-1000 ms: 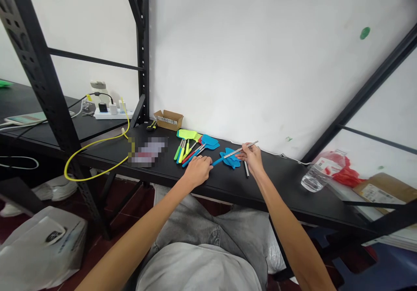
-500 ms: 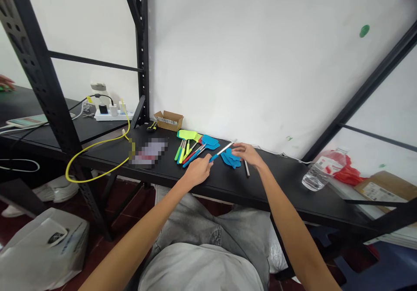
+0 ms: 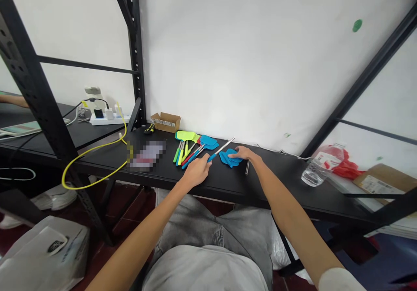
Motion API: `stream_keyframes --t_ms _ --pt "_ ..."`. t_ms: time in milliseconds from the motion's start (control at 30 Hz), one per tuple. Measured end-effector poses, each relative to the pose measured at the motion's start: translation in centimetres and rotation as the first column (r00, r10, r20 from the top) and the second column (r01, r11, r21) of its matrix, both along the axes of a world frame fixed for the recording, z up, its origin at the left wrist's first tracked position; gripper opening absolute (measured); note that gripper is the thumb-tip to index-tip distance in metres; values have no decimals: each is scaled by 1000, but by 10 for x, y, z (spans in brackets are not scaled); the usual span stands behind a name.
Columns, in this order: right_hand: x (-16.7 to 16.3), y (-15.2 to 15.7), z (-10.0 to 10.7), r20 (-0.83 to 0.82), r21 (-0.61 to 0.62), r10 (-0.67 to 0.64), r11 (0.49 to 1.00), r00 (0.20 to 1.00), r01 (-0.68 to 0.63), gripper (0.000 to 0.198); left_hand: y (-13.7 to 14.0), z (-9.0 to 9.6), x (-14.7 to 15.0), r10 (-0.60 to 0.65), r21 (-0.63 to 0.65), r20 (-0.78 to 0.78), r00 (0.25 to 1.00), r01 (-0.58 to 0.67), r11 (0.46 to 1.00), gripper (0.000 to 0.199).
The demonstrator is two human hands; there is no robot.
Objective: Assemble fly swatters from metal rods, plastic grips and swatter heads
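My left hand (image 3: 197, 170) is closed around the blue grip of a fly swatter handle (image 3: 222, 148), whose bare metal rod points up and to the right. My right hand (image 3: 243, 153) is at a small pile of blue fly swatter heads (image 3: 230, 159), its fingers closed over the edge of one. A loose metal rod (image 3: 247, 167) lies just right of that pile, partly behind my wrist. To the left of my left hand rest several fly swatters (image 3: 186, 147) with green, yellow, red and blue handles; their flat heads point towards the wall.
A small open cardboard box (image 3: 166, 122) stands against the wall. On the left are a blurred packet (image 3: 148, 155), a looping yellow cable (image 3: 94, 147) and a power strip (image 3: 109, 118). A large water bottle (image 3: 321, 167) stands on the right. Another person's arm (image 3: 14, 100) shows at far left.
My right hand has come down from above onto the blue heads. The handle in my left hand stays nearly in place, and the view has shifted slightly.
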State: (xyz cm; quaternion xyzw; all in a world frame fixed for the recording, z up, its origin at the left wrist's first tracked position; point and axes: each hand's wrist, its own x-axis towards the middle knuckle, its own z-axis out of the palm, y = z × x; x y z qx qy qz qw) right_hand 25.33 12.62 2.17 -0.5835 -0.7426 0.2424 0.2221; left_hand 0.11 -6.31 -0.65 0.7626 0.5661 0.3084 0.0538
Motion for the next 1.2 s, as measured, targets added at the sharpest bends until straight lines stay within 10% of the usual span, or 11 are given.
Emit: stream_keyframes --t_ms 267,533,1200 --pt "3 -4 12 -509 -2 -15 1000 861 16 35 0 1 1 -2 0 12 1000 2 1000 11" --pt "27 -27 52 -782 115 120 992 611 -48 50 1 0 0 48 4 -60 997 -47 999 17" --pt "24 -59 79 -711 174 201 979 674 -109 56 1 -2 -1 23 -7 -135 991 -24 1000 21"
